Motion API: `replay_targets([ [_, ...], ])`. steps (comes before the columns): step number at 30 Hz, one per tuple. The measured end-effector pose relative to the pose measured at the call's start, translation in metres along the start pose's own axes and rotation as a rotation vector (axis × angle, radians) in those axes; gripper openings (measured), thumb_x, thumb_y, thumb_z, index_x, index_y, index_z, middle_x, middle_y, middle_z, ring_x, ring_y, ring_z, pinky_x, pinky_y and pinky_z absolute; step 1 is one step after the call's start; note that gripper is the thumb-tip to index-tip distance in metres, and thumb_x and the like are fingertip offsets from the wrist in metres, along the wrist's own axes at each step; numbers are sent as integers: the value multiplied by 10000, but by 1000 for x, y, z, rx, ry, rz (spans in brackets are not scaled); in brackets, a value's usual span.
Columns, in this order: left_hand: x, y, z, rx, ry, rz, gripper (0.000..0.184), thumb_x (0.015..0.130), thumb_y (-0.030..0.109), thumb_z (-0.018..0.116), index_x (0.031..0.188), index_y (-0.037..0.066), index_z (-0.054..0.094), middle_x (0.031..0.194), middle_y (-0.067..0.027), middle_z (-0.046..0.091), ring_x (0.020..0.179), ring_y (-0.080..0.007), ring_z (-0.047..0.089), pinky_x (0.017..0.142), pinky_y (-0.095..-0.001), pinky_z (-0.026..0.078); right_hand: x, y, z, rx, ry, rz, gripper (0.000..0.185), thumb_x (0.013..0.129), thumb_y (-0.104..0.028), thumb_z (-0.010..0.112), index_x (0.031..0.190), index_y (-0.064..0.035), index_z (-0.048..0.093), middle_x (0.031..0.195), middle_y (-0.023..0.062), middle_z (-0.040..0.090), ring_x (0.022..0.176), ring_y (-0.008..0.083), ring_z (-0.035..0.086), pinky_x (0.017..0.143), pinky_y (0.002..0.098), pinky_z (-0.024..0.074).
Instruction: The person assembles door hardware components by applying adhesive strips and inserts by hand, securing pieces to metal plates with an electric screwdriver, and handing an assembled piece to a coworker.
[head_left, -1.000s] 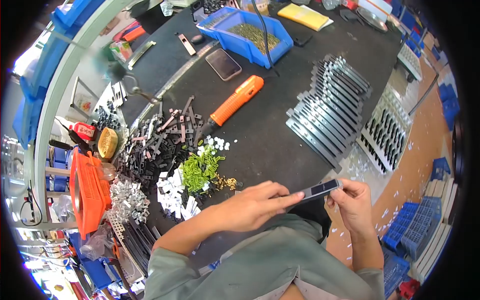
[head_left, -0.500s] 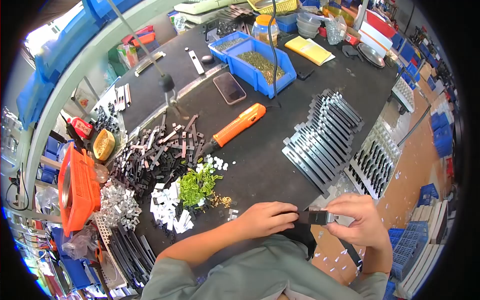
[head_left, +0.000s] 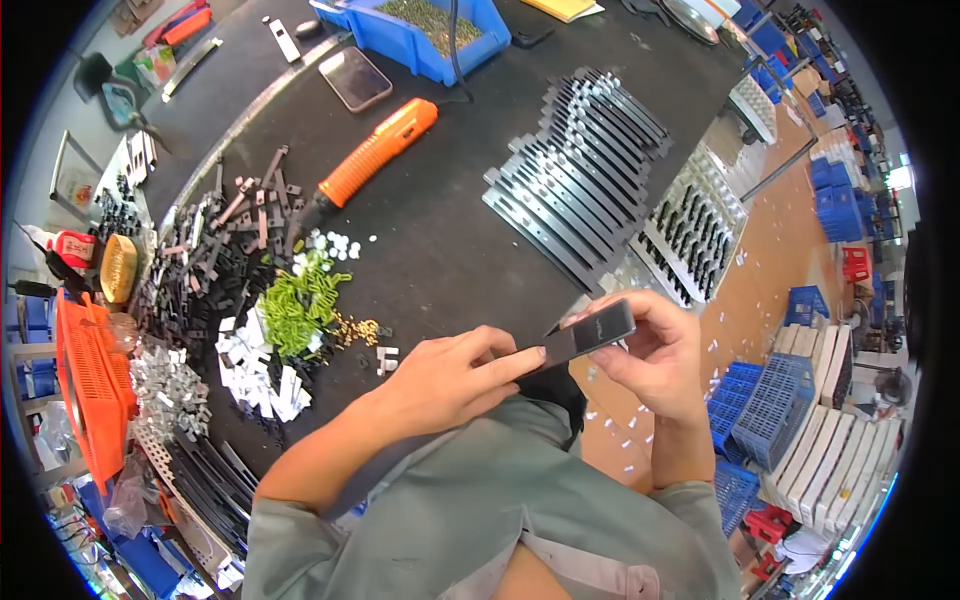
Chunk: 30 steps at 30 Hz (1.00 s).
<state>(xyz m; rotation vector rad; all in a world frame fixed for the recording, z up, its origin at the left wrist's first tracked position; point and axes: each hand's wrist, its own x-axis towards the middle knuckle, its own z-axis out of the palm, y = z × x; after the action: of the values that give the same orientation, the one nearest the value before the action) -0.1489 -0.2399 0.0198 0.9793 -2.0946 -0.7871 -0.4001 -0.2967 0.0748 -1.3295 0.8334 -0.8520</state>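
A flat black bar [head_left: 592, 333] with a rectangular end is held between my two hands in front of my body. My left hand [head_left: 455, 380] is closed on its left part, fingers laid along it. Near the right end, my right hand [head_left: 655, 350] grips it between thumb and fingers. Whatever lies behind the right fingers is hidden. Left of my left hand are small brass-coloured screws [head_left: 355, 330], a heap of green plastic pieces [head_left: 298, 305] and white pieces [head_left: 250, 365]. Beyond my hands, long dark metal bars [head_left: 575, 170] lie in an overlapping row.
An orange power screwdriver [head_left: 382, 152] lies on the black table, near a phone [head_left: 356, 79] and a blue bin [head_left: 430, 45]. Dark small parts [head_left: 215, 240] are heaped at left beside an orange basket [head_left: 90, 370]. Blue crates [head_left: 775, 400] stand on the floor at right.
The view has shifted down and right, so the table things appear higher and further left. The black bar has tilted, its right end now raised; both hands still hold it.
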Motion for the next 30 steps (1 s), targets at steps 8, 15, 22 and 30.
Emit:
replay_targets([
  [8, 5, 13, -1, -82, -49, -27, 269, 773, 127, 826, 875, 82, 581, 1026, -90, 635, 687, -265, 652, 578, -362, 538, -7, 7, -14, 271, 84, -59, 331, 836, 66, 745, 1145, 68, 628, 1074, 171, 699, 1042, 269, 697, 931, 413, 566],
  [15, 10, 27, -4, -30, -105, -54, 539, 801, 123, 791, 1307, 127, 606, 1043, -85, 630, 769, -268, 664, 625, -354, 562, -12, 18, -12, 312, 65, -100, 340, 855, 19, 749, 1162, 53, 605, 1079, 155, 685, 1047, 300, 701, 940, 449, 570],
  [22, 9, 34, 1, -79, -118, -97, 532, 803, 125, 791, 1305, 124, 614, 1053, -99, 634, 783, -276, 664, 636, -367, 561, -17, 23, -16, 363, 109, -48, 345, 856, -5, 755, 1159, 63, 606, 1068, 158, 684, 1010, 313, 715, 935, 464, 572],
  [30, 6, 28, 2, -132, -96, -96, 323, 780, 136, 820, 1019, 73, 612, 1043, -104, 646, 755, -301, 664, 619, -380, 554, -15, 32, -12, 394, 200, -69, 339, 870, -43, 746, 1165, 60, 614, 1071, 155, 688, 961, 266, 708, 922, 451, 571],
])
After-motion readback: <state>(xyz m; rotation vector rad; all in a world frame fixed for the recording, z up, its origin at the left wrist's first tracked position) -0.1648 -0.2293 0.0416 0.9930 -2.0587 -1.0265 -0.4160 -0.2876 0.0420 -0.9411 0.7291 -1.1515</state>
